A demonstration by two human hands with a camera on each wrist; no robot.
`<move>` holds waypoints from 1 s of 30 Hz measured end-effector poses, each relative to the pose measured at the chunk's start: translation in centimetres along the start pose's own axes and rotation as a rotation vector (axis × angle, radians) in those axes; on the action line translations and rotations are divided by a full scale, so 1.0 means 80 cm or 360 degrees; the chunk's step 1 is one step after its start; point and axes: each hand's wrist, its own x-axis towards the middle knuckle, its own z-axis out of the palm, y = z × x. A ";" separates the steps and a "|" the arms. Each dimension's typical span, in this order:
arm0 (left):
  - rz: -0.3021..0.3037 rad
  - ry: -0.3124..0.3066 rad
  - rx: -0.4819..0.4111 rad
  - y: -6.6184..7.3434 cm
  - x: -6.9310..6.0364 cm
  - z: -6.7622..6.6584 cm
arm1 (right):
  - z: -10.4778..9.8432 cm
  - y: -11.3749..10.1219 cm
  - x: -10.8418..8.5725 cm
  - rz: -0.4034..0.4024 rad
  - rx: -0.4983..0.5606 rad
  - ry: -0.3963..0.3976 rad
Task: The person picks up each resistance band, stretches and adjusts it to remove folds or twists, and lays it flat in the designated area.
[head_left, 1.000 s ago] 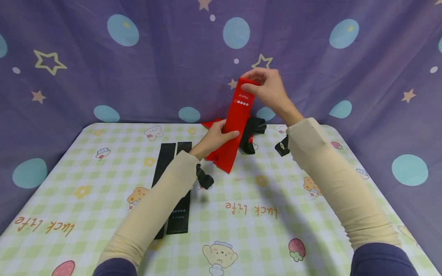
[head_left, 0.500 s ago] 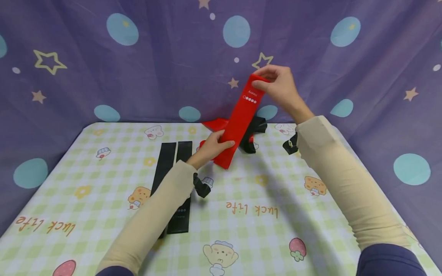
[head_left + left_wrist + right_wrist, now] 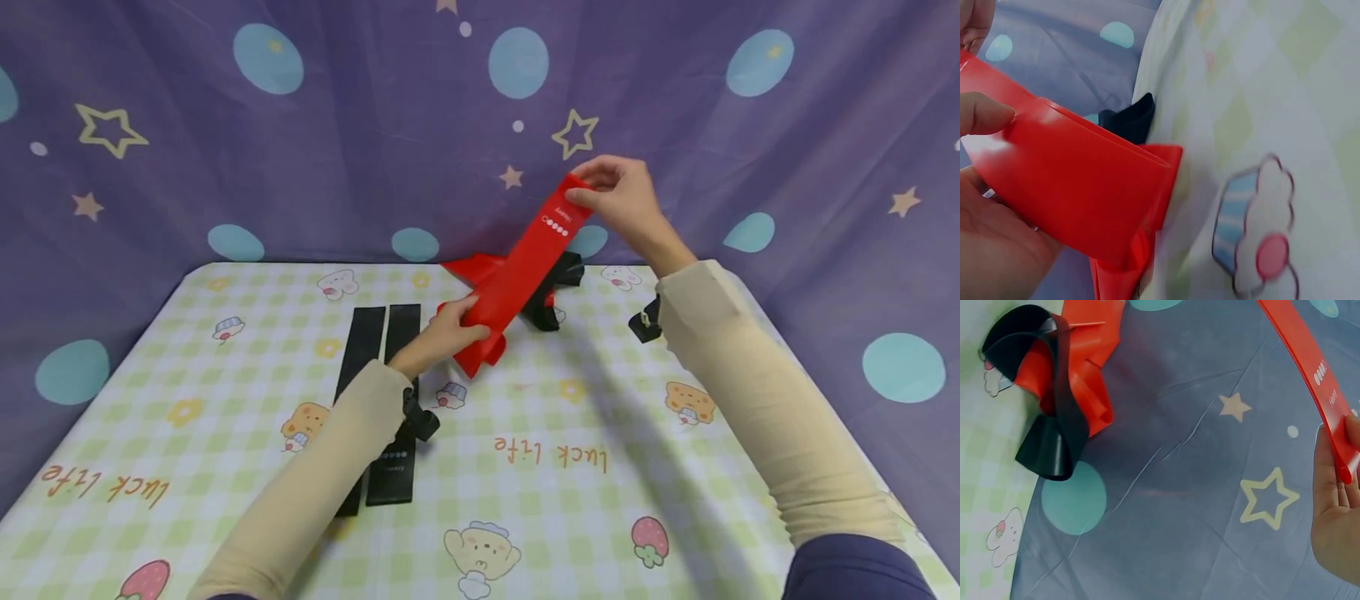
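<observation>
A red resistance band, printed "Heavy" with a row of white dots, slants between my two hands above the table. Its upper right end is pinched between the thumb and fingers of my right hand. Lower down, my left hand grips the band near its other end, thumb on top and fingers beneath. In the left wrist view the band appears as doubled flat layers. Behind it, a loose pile holds more red bands and a curled black band at the table's back edge.
Two black bands lie flat and side by side, left of centre, partly under my left forearm. The table wears a green checked cloth. A purple patterned curtain hangs directly behind the table's back edge.
Both hands have spread apart: the right moved rightward, the left leftward and slightly down. The red band between them now slants more and is drawn out straighter.
</observation>
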 end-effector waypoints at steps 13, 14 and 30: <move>-0.0045 0.0113 0.0102 -0.019 -0.025 -0.043 | -0.014 0.042 -0.014 0.0085 0.0107 0.0013; -0.0057 0.0127 0.0090 -0.020 -0.027 -0.047 | -0.014 0.046 -0.015 0.0089 0.0128 0.0013; -0.0328 0.0687 -0.0170 -0.029 -0.035 -0.093 | -0.004 0.101 -0.033 0.0254 0.0299 -0.0010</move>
